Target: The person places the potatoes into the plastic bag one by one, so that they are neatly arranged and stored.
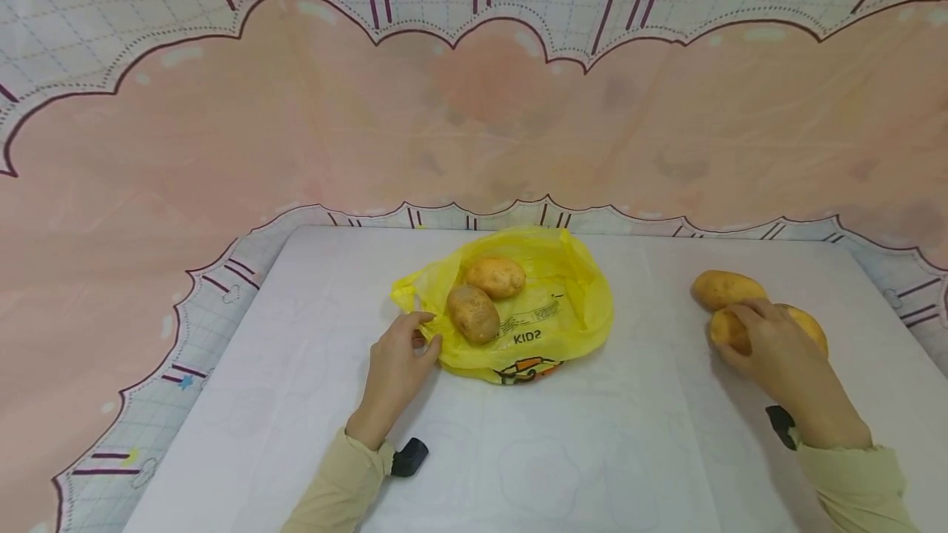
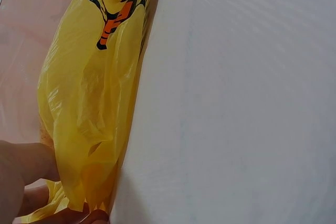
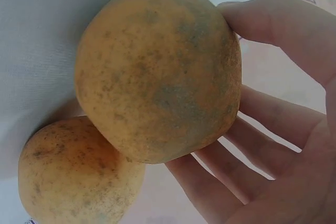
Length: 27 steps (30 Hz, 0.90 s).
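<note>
On the left, my left hand point(image 1: 400, 364) pinches the near-left edge of a yellow plastic bag point(image 1: 585, 327), which lies spread open with two potatoes in it, one browner potato point(image 1: 474, 315) and one paler potato point(image 1: 496, 277). The left wrist view has the bag's side point(image 2: 94, 103) bunched between thumb and fingers. Over at the right, my right hand point(image 1: 788, 368) grips a potato point(image 3: 157, 72), thumb on one side and fingers spread along the other. Another potato point(image 3: 79, 171) sits right against it in the right wrist view. Beyond the hand lies a yellow potato point(image 1: 728, 289), with another potato point(image 1: 807, 329) partly hidden behind the hand.
A white-covered table point(image 1: 563, 451) carries everything. Behind and beside it hangs a pink patterned cloth point(image 1: 415, 130). Dark wrist-worn pieces show at the left cuff point(image 1: 348, 475) and the right cuff point(image 1: 852, 475).
</note>
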Each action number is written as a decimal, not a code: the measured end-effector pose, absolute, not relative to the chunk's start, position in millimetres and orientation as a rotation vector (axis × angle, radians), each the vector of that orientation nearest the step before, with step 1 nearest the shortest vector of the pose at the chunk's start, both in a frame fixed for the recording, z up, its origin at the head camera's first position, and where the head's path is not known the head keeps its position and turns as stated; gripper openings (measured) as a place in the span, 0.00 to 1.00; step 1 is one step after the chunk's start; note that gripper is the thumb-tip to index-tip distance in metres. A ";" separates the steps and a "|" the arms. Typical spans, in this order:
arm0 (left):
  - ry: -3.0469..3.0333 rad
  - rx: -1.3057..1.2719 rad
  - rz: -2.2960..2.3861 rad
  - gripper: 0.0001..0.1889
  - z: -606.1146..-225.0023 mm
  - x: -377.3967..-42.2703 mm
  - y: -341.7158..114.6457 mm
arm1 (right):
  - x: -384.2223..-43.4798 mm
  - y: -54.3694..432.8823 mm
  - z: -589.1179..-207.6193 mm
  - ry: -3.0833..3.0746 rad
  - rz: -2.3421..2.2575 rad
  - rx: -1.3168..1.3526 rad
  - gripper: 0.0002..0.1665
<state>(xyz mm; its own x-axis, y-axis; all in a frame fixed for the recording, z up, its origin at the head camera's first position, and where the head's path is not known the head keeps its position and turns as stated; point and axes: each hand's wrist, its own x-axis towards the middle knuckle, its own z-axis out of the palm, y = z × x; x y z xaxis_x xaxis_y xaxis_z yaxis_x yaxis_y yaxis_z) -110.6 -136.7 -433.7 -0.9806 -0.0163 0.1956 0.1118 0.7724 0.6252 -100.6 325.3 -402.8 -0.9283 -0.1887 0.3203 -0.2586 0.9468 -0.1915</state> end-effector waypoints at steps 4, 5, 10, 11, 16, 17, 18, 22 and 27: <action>-2.774 -0.076 -0.994 0.18 -434.2 -110.2 -136.8 | -100.4 322.8 -401.8 -2.777 0.333 0.333 0.31; -2.772 -0.077 -0.994 0.18 -434.4 -110.2 -136.7 | -100.3 322.2 -401.5 -2.776 0.335 0.333 0.32; -2.765 -0.082 -0.994 0.18 -435.8 -110.4 -136.9 | -100.4 319.5 -399.9 -2.781 0.341 0.345 0.31; -2.764 -0.084 -0.994 0.18 -436.1 -110.5 -137.0 | -100.5 318.9 -399.6 -2.781 0.339 0.350 0.31; -2.763 -0.089 -0.998 0.18 -436.9 -110.4 -137.1 | -101.0 315.0 -397.9 -2.771 0.336 0.378 0.30; -2.762 -0.090 -0.997 0.18 -436.9 -110.3 -137.0 | -101.3 313.9 -397.2 -2.776 0.335 0.380 0.30; -2.763 -0.088 -0.998 0.18 -437.1 -110.3 -137.0 | -101.7 312.8 -396.3 -2.781 0.336 0.381 0.30; -2.768 -0.089 -0.996 0.18 -437.0 -110.7 -137.0 | -103.9 308.3 -391.0 -2.820 0.330 0.386 0.31; -2.772 -0.100 -0.996 0.18 -437.5 -110.7 -137.6 | -106.5 304.5 -386.5 -2.800 0.353 0.423 0.29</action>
<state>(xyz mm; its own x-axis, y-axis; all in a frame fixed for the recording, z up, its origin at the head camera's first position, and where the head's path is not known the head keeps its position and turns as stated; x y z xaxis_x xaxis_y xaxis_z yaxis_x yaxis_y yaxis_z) -110.7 -137.6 -437.5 -0.9789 -0.0023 0.2044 0.1283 0.7715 0.6232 -106.5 304.5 -386.5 -0.9156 -0.2499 0.3149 -0.3203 0.9269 -0.1959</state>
